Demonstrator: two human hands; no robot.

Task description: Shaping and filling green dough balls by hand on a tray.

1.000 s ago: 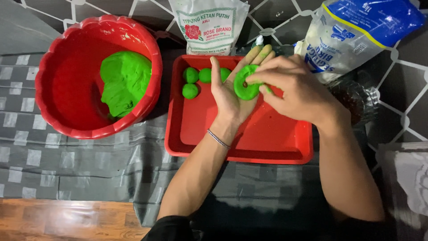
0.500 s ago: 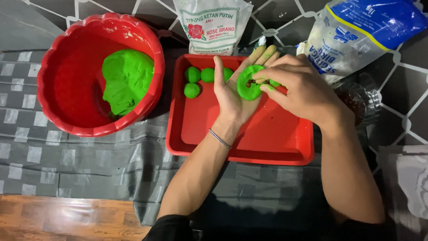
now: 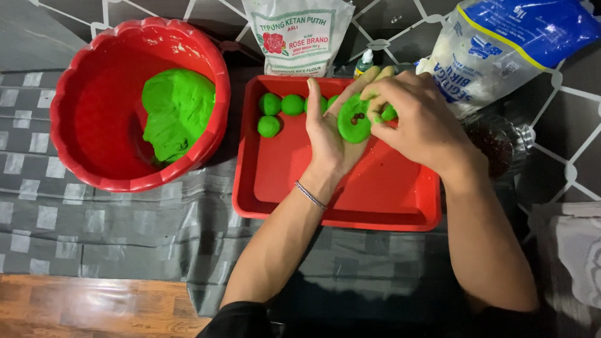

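Left hand open flat cradling green dough disc with dark filling bits over red tray, right hand pinching its edge, likely to tear or spill filling if pinched too hard or palm tilts

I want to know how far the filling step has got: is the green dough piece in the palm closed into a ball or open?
Open: the green dough piece lies flattened on the left hand, dark bits showing in its centre.

Flattened green dough disc on left palm, right fingertips at its edge.
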